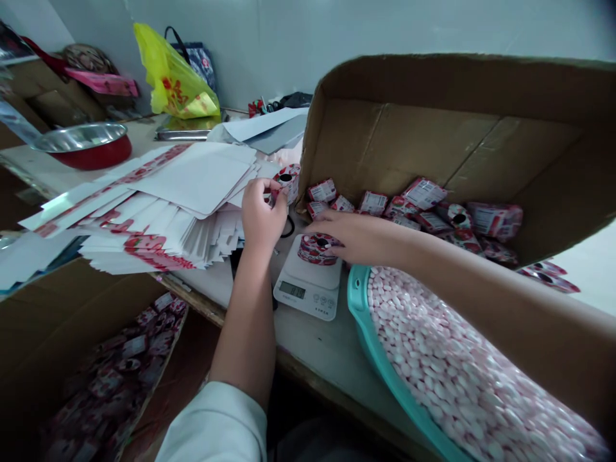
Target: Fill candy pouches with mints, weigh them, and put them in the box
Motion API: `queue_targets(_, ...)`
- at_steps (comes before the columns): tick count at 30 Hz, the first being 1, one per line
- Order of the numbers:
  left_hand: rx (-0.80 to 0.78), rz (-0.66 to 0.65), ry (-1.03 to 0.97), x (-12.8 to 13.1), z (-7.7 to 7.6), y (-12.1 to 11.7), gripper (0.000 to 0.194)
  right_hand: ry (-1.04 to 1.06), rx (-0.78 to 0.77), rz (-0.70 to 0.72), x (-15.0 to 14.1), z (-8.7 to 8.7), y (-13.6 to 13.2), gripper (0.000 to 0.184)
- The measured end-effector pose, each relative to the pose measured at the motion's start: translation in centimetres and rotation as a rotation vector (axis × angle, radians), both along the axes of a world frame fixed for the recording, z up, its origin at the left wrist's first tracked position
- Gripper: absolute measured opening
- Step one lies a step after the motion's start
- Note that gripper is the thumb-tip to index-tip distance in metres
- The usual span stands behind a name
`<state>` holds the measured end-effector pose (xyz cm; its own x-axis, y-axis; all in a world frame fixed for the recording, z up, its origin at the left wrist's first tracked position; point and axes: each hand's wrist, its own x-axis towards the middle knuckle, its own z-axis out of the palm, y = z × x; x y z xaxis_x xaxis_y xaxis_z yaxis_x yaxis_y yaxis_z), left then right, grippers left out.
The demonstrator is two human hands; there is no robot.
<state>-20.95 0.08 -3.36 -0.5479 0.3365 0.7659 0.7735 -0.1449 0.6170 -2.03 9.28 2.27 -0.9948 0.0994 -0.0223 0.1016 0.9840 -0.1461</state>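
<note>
A white digital kitchen scale sits at the table's front edge, its small display lit. On its plate lies a small red-and-white printed packet with a dark oval spot. My right hand reaches in from the right, thumb and fingers bent around this packet. Left of the scale, my left hand is closed in a pinch at a similar printed packet; its fingers partly hide it. Right of the scale stands a turquoise basin full of pale pink candies.
A large open cardboard box behind holds several wrapped packets. Stacked flat white cartons lie at left. A lower box holds more packets. A red metal bowl and yellow plastic bag stand farther back.
</note>
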Motion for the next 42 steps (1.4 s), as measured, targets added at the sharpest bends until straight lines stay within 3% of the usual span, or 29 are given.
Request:
queue_targets(6,-0.001,0.007,0.008,-0.2,-0.2,0.2,0.015,-0.079,-0.022,0.049,-0.3,-0.7,0.3,0.055)
queue_targets(12,0.001,0.006,-0.019,-0.2,-0.1,0.2,0.015,-0.051,-0.008,0.029,0.7,-0.2,1.0,0.038)
queue_targets(21,-0.003,0.021,-0.011,-0.2,-0.1,0.0,0.014,-0.001,-0.127,0.044,0.4,0.3,1.5,0.015)
queue_targets(28,-0.009,0.014,-0.014,-0.1,-0.1,0.0,0.014,-0.011,-0.028,-0.016,-1.0,0.2,1.4,0.020)
queue_targets(34,-0.024,0.008,-0.041,-0.2,-0.1,0.0,0.014,0.018,0.146,-0.136,0.2,1.0,1.9,0.027)
queue_targets(42,-0.018,0.008,-0.034,-0.2,-0.2,0.2,0.014,-0.048,0.015,-0.111,1.7,0.5,3.4,0.035)
